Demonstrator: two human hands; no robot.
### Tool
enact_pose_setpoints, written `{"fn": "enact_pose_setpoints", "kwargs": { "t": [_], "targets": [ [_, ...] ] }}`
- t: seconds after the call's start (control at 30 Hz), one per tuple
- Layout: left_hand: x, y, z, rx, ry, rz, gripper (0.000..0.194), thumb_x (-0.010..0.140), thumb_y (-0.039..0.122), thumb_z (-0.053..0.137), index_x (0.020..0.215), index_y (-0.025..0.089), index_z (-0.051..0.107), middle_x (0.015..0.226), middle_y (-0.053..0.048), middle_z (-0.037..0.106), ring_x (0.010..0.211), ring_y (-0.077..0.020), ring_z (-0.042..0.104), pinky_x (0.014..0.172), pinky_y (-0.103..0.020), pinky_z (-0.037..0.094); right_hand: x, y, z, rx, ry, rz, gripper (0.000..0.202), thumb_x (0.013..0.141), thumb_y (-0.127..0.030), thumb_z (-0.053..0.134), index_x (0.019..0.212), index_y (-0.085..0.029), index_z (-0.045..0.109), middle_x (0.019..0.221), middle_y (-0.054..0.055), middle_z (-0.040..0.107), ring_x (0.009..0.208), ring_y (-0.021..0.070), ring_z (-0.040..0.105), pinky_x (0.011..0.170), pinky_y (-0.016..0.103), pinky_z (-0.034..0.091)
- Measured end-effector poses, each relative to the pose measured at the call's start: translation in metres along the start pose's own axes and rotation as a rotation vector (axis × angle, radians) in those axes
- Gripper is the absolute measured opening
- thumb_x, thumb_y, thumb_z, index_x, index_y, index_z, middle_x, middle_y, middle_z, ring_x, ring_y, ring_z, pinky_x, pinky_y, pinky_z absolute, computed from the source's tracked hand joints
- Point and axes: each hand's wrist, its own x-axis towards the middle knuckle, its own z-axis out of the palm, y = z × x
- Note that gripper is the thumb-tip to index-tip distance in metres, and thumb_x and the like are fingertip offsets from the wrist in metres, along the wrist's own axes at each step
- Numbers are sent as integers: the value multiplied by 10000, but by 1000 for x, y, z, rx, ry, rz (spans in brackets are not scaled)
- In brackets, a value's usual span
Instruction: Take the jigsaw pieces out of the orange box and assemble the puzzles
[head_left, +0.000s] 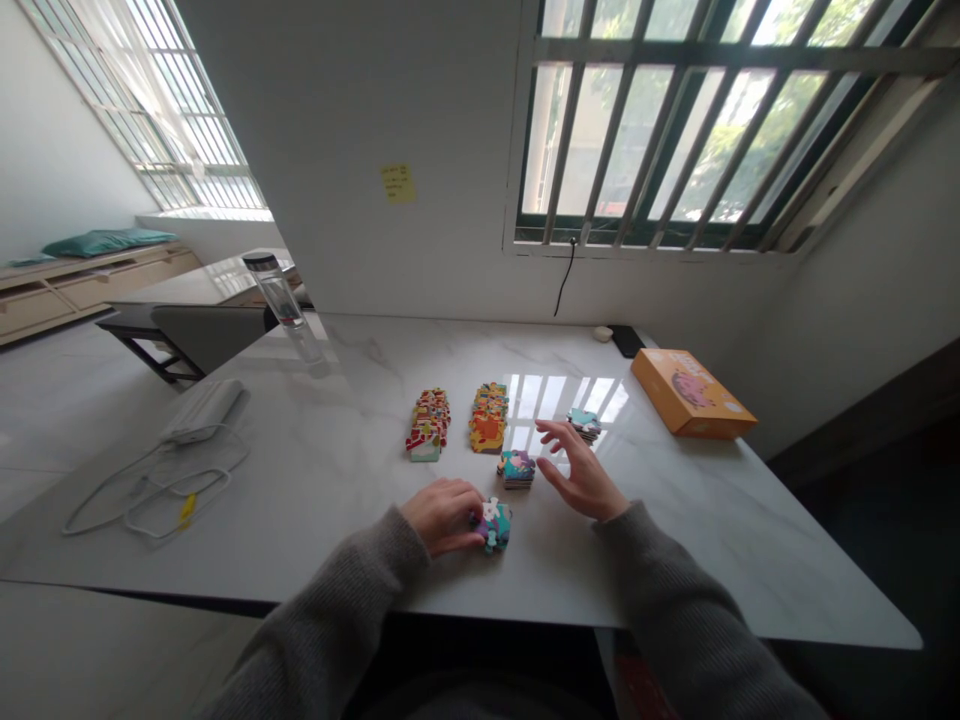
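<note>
My left hand is closed on the left edge of some teal and purple puzzle pieces near the table's front. My right hand hovers with fingers apart and nothing in them, just right of a small stack of puzzle pieces. Beyond its fingertips lies another stack with a pale teal top piece. Farther left, two overlapping columns of pieces run away from me: one red and green, the other orange and yellow.
An orange box sits at the right, with a black phone-like object and a small white item behind it. On the left are a white device with cables and a glass bottle on the marble-patterned table.
</note>
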Motion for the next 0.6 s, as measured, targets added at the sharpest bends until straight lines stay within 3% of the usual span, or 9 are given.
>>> {"fn": "enact_pose_setpoints", "kwargs": {
  "t": [0.2, 0.47, 0.6],
  "targets": [
    [-1, 7, -4, 60, -29, -1, 140, 875, 323, 607, 949, 205, 595, 1159, -84, 640, 997, -218, 614, 883, -346, 484, -1, 2, 2, 7, -9, 4, 461, 937, -237, 545, 1384, -256, 431, 1190, 115, 554, 938, 219, 581, 842, 435, 545],
    [0, 14, -6, -24, 18, -10, 31, 872, 227, 568, 868, 200, 582, 977, -57, 630, 878, -182, 599, 827, -304, 501, -1, 3, 2, 16, -15, 6, 496, 935, -232, 549, 1409, -267, 408, 1187, 111, 561, 944, 220, 584, 838, 429, 543],
    [1, 18, -9, -73, 27, -71, 119, 796, 196, 615, 913, 199, 594, 1048, -67, 580, 909, -181, 595, 845, -300, 517, -1, 4, 3, 20, -12, 2, 489, 939, -240, 545, 1409, -265, 412, 1186, 114, 566, 942, 221, 588, 831, 429, 545]
  ]
}}
